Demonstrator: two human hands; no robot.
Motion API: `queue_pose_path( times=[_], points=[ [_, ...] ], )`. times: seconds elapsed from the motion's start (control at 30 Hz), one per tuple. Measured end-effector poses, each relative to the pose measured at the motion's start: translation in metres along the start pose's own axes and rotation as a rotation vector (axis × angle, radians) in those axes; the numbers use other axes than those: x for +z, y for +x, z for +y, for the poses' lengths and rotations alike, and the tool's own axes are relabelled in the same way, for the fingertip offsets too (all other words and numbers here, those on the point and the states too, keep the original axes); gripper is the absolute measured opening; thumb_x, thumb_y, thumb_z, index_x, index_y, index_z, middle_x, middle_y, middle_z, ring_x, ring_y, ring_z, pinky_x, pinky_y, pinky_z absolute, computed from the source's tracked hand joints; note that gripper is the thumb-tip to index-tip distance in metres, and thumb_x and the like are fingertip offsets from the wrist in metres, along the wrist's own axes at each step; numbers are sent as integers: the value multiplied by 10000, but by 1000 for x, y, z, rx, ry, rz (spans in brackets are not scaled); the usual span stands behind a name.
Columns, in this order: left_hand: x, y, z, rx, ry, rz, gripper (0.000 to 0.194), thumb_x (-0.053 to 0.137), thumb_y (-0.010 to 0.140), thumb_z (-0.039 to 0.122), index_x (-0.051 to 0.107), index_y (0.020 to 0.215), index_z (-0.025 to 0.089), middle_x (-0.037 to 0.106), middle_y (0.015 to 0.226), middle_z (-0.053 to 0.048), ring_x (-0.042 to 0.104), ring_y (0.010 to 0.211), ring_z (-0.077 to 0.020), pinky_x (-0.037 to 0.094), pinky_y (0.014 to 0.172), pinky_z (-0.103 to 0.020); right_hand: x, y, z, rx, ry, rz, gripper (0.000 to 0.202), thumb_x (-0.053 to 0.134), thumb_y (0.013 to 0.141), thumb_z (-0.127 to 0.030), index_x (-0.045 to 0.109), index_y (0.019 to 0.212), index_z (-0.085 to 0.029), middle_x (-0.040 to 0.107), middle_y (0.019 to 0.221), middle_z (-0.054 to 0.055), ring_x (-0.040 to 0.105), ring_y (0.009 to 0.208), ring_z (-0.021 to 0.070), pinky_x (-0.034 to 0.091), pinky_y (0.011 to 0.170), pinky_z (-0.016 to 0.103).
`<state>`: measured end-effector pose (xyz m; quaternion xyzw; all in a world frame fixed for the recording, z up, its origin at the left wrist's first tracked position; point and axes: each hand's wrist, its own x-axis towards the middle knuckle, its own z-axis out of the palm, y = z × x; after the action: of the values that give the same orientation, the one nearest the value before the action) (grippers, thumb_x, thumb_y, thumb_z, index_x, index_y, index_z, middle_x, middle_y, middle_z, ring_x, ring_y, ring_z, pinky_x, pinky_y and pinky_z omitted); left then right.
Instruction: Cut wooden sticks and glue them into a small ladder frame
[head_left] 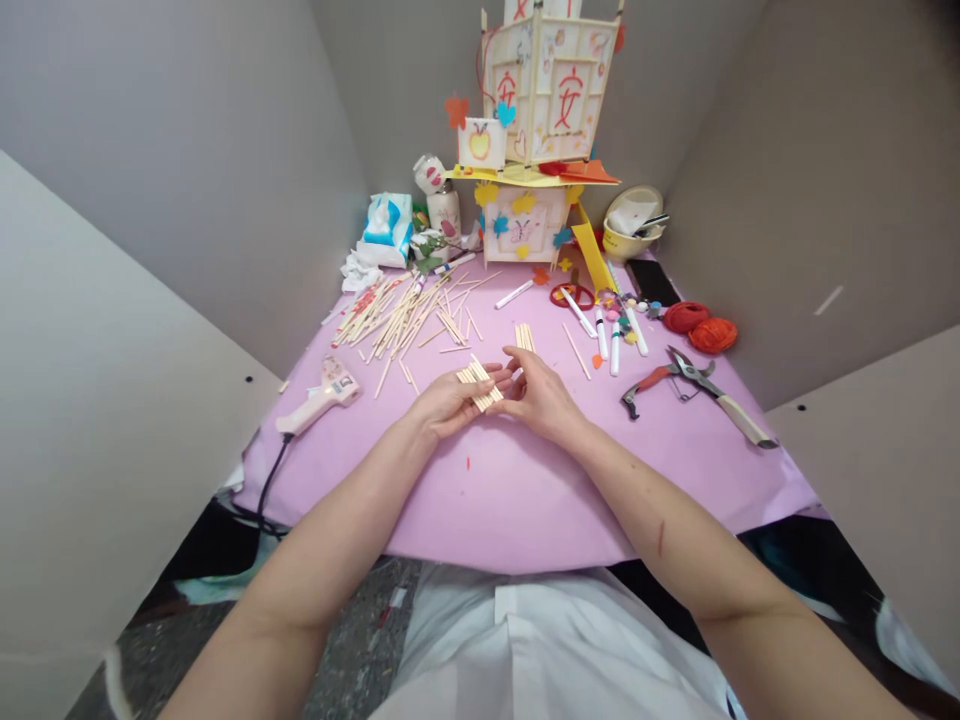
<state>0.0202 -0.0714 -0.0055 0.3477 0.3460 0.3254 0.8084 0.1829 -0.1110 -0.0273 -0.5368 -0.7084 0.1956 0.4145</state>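
The row of wooden sticks lies across the left hand's fingers, thumb pressed on top, the right hand curved just beside it

A creased white garment has a narrow upright strip at the front. The left hand and right hand are bare; a short reddish line marks the right forearm.

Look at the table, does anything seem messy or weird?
Yes. Loose sticks lie crisscrossed in a messy heap, a crumpled tissue sits behind them, and a small red speck stands out on the purple cloth near the front.
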Motion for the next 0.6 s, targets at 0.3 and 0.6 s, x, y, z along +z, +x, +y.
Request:
queue_pose_path(
  times=[0.3, 0.6],
  points=[
    [-7, 1, -7, 39, 12, -78, 310, 611, 743, 2, 642, 1043, 73, 660, 1143, -179, 622, 1084, -258, 508, 933, -357, 5, -2, -1, -17, 32, 28, 685, 763, 656, -389, 453, 1232, -186, 571, 1077, 77, 544, 658, 123, 486, 661, 306],
    [-9, -2, -1, 29, -29, -50, 295, 614, 724, -17, 665, 999, 78, 695, 1069, -160, 644, 1046, -247, 489, 968, -369, 1, -1, -1, -67, 107, -107, 683, 772, 670, -325, 461, 1265, -197, 632, 1046, 66, 565, 699, 140, 484, 665, 289]
  ],
)
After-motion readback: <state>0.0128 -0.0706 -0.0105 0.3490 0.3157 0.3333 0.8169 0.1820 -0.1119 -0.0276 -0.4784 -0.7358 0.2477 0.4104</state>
